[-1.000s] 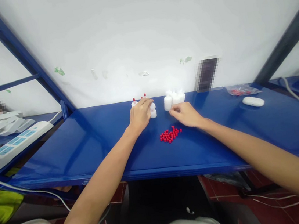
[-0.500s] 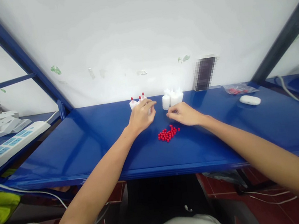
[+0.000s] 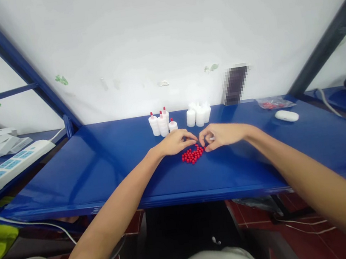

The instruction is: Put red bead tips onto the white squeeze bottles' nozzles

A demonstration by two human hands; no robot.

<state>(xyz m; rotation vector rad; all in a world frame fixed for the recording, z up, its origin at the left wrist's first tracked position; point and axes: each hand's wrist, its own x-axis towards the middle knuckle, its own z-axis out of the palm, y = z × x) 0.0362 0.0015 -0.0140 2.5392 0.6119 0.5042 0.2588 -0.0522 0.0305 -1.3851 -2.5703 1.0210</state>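
Observation:
My left hand (image 3: pixel 177 141) is low over the table at the upper left of a pile of small red caps (image 3: pixel 192 156). Its fingers are bent, thumb and fingertips drawn close together near the caps; what they hold, if anything, is too small to make out. My right hand (image 3: pixel 220 135) curls in from the other side, its thumb and forefinger beside the pile's right edge. A small white nozzle tip (image 3: pixel 212 139) shows within its bent fingers. Behind my left hand stand several white bottles with red-capped tips (image 3: pixel 162 125). White bottles (image 3: pixel 199 116) without red caps cluster behind my right hand.
A plastic bag with red pieces (image 3: pixel 275 102) and a white oval case (image 3: pixel 287 116) lie at the right. On the left are a power strip (image 3: pixel 13 164) and white boxes (image 3: pixel 1 143). A wall (image 3: pixel 160 41) closes the back; blue posts flank the table.
My left hand has come down from the capped bottles to the red caps, uncovering a nearer capped bottle. My right hand has moved nearer to the pile, with the white tip now visible.

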